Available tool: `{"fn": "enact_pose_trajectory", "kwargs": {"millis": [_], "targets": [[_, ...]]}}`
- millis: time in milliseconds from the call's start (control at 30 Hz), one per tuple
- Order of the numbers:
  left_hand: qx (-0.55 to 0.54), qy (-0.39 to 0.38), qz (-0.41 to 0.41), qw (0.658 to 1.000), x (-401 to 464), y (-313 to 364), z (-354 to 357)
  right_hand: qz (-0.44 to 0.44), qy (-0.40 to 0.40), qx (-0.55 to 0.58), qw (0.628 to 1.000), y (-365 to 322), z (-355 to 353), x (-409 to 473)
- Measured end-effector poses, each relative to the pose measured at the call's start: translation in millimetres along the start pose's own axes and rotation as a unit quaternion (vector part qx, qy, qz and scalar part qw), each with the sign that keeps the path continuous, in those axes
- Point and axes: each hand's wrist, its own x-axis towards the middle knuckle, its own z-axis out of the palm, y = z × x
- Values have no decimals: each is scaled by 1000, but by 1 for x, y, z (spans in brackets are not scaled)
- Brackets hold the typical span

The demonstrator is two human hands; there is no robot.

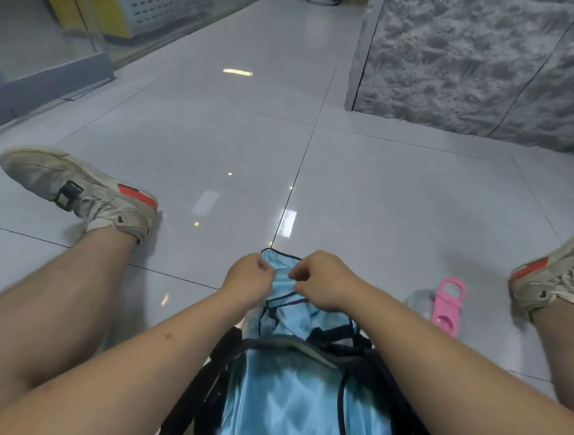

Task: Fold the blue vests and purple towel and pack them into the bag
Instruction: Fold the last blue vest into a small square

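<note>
Two hands meet at the centre of the head view, both working one blue vest. Left hand [249, 278] has its fingers curled, pinching the dark-trimmed edge of the blue vest [281, 279]; right hand [321, 280] pinches the same edge just beside it. The vest trails back from the hands toward the black bag [196, 396], which lies on the floor between the person's legs with more light blue fabric [276, 400] across it. Cannot tell whether that fabric sits inside the bag or only on top.

Progress, judged: early. The held vest looks bunched, not folded flat. No purple towel is visible. How many vests are here cannot be counted. Folding and packing both appear left to do.

Room, left to right: left leg and left shoe [81, 190] bound that side; the tiled floor [225, 146] ahead of the hands is open and wide, a fair place to lay the vest out. Right of the bag, a pink bottle [446, 304] lies near; right shoe [565, 278] beyond it. A grey textured wall panel [478, 47] stands well apart, far right.
</note>
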Motion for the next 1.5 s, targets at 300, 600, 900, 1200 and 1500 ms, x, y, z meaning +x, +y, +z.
{"fn": "enact_pose_trajectory", "kwargs": {"millis": [300,600,900,1200,1500], "targets": [[-126,-20,-155,980,50,-30,23,-20,-34,-98,994,26,48,44],[-344,-74,-103,930,56,-3,9,39,124,-10,991,42,41,47],[66,-69,-20,995,70,-18,33,149,250,216,932,60,15,45],[182,-61,7,981,86,-18,49,193,254,224,921,66,13,44],[5,-5,3,1000,76,-21,49,201,249,262,910,75,12,44]]}}
